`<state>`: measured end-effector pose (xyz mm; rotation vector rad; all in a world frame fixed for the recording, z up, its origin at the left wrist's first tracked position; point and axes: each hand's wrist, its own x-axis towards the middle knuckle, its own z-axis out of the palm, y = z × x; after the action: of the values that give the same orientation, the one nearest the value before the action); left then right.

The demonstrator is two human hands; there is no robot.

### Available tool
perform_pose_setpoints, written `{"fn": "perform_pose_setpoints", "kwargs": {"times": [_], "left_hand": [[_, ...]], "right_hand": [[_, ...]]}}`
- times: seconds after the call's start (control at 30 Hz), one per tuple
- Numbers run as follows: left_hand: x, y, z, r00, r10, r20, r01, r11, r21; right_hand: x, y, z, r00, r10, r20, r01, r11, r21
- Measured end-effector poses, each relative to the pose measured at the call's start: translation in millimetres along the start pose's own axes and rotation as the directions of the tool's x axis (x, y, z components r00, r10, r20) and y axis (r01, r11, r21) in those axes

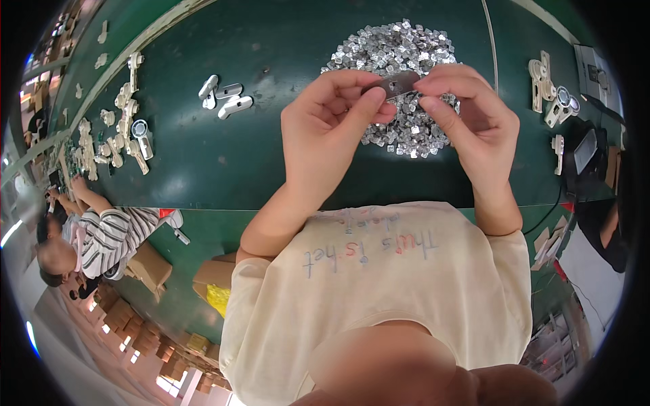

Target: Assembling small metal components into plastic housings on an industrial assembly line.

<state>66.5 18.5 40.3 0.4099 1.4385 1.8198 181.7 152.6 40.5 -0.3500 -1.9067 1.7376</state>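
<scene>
My left hand [318, 125] is closed, with its thumb and fingers pinching a flat, dark grey metal plate [396, 85] that has a small hole near its middle. The plate is held up over a heap of small, shiny, squarish metal pieces [406, 51]. Close to the plate's right end is my right hand [477, 122], its thumb and forefinger drawn near each other. Whatever lies between those fingertips is too small to make out. Left of the heap, a few rounded oblong metal parts [233, 105] lie together on the green table [284, 40].
Cream-coloured parts [128, 122] line the table's left side, and similar ones [542, 81] lie at the right. A dark device with a screen [586, 150] stands at the right edge. A person in a striped shirt [118, 233] works at left. Behind is an open carton [210, 274].
</scene>
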Motion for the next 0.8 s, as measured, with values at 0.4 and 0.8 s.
{"fn": "perform_pose_setpoints", "kwargs": {"times": [0.4,0.8], "left_hand": [[6,-5,6,0.985,0.166,0.046,-0.17,0.979,0.115],[25,-13,-37,0.978,0.208,-0.001,-0.204,0.958,0.2]], "right_hand": [[15,4,8,0.959,0.27,0.089,-0.281,0.861,0.423],[54,11,23,0.866,0.355,0.351,-0.458,0.846,0.274]]}}
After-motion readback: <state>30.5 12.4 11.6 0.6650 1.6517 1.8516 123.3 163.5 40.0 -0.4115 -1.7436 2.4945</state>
